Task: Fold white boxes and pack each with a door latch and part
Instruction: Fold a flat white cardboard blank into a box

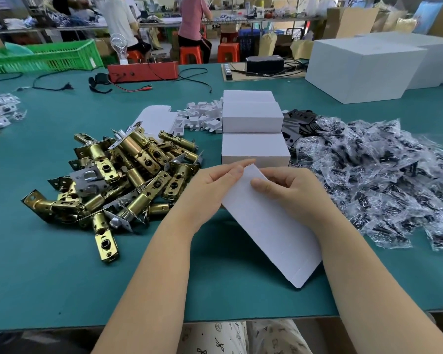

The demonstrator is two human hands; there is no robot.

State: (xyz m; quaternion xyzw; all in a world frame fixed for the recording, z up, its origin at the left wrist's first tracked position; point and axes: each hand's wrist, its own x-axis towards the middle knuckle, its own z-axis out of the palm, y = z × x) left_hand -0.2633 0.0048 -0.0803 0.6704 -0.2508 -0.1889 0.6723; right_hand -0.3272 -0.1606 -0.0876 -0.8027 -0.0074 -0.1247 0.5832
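Note:
Both hands hold a flat, unfolded white box blank (269,226) above the green table's near middle. My left hand (212,185) pinches its upper left edge, and my right hand (289,190) grips its top right with the thumb on the face. A pile of brass door latches (118,172) lies to the left. Plastic bags with black parts (374,180) are heaped on the right. Folded white boxes (253,134) stand in a row just beyond my hands, with more flat blanks (156,118) behind the latches.
Small white plastic pieces (200,116) lie left of the folded boxes. A large white carton (361,65) sits at the far right, a red device (142,71) with cables and a green crate (44,57) at the back. People sit at benches beyond.

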